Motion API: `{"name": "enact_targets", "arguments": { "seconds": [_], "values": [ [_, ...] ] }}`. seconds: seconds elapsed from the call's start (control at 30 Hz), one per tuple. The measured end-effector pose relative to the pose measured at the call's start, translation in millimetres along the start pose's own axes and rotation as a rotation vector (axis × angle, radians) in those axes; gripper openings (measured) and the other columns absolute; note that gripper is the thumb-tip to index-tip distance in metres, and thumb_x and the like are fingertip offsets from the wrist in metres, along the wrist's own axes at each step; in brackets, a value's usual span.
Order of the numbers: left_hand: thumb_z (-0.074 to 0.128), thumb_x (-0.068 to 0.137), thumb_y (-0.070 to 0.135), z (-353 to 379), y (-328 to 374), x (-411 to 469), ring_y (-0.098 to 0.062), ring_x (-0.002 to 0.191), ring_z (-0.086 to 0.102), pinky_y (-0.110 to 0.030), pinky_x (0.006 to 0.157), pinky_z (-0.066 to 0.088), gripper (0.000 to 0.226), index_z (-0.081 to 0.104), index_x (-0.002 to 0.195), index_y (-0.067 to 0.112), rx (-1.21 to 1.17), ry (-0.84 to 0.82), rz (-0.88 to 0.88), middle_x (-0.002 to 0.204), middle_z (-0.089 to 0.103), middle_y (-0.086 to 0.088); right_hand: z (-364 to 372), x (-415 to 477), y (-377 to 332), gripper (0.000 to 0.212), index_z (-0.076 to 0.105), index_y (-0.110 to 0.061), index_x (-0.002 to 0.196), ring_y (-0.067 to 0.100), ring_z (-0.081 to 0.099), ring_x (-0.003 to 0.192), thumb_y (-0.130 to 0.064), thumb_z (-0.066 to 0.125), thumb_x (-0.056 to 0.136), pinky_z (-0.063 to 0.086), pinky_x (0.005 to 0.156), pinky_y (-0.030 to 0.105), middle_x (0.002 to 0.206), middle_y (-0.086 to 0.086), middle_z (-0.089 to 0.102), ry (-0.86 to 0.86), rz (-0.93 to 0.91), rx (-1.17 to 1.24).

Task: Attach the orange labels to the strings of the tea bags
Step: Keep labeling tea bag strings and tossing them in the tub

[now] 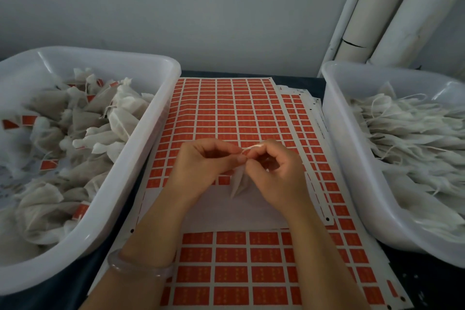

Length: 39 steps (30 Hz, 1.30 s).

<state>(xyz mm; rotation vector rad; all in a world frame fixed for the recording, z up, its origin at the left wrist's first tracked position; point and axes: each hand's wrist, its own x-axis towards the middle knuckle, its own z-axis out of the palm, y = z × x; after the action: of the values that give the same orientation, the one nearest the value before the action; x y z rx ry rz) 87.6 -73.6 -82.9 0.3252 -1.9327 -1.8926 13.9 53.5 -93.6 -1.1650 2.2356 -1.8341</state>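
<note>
- Orange label sheet (239, 108) runs down the middle of the dark worktop from its back edge. The rows at the sheet's near end are peeled off to bare white backing; most rows are still full.
- A second full sheet (239, 272) lies under it at the front edge, with more sheets stacked beneath toward the right.
- Left tub (151, 118), along the worktop's left edge, holds a heap of labelled bags (83, 118) with orange tags showing here and there. Judged as the finished pile, and a fair one.
- Right tub (334, 133), at the right edge, holds unlabelled bags (415, 133), plain white with loose strings. A deep layer is left, so I judge the job is mid-run.
- One tea bag (237, 181) hangs over the stripped patch, between the hands.
- Left hand (203, 166): thumb and forefinger pinched narrow on the string (253, 146).
- Right hand (274, 166): fingers curled, tips pinching the same string just beside the left's.
- Whether a label is already folded on it, cannot tell; too small.
</note>
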Motion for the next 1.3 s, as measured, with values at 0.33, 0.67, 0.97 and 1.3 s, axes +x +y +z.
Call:
{"name": "enact_targets", "arguments": {
  "seconds": [0.33,0.67,0.97,1.3],
  "values": [
    [0.058,0.090,0.017,0.7,3.2,1.7,0.000,0.063,0.063,-0.009,0.059,0.047,0.018,0.068,0.078,0.024,0.368,-0.126,-0.016,0.068,0.067,0.011,3.2,-0.2,5.1,0.003,0.061,-0.010,0.076,0.008,0.056,0.070,-0.009,0.062,0.078,0.047,0.061,0.014,0.070,-0.009,0.057,0.085,-0.142,-0.184],
    [0.053,0.080,0.021,1.1,3.7,0.6,-0.016,0.074,0.067,-0.022,0.060,0.052,0.027,0.071,0.076,0.001,-0.478,-0.233,-0.385,0.082,0.070,-0.010,1.1,-2.3,2.5,0.006,0.065,-0.009,0.085,0.004,0.062,0.074,-0.008,0.064,0.080,0.050,0.066,0.015,0.079,-0.008,0.064,0.044,-0.168,-0.063],
    [0.056,0.079,0.024,-0.8,-3.9,5.4,-0.020,0.075,0.066,-0.025,0.063,0.054,0.029,0.070,0.084,-0.001,-0.406,-0.132,-0.405,0.083,0.070,-0.014,-3.1,-1.1,2.3,0.009,0.067,-0.018,0.080,0.000,0.064,0.077,-0.010,0.073,0.080,0.049,0.065,0.009,0.080,-0.015,0.067,0.028,-0.077,-0.069],
    [0.057,0.079,0.029,0.0,-8.0,5.9,-0.017,0.078,0.065,-0.029,0.074,0.053,0.027,0.075,0.070,0.011,-0.337,-0.156,-0.388,0.082,0.071,-0.008,3.7,0.3,2.4,0.015,0.073,-0.007,0.095,0.006,0.064,0.081,-0.009,0.074,0.080,0.052,0.071,0.014,0.091,0.001,0.070,0.035,-0.206,-0.208]
  ]
}}
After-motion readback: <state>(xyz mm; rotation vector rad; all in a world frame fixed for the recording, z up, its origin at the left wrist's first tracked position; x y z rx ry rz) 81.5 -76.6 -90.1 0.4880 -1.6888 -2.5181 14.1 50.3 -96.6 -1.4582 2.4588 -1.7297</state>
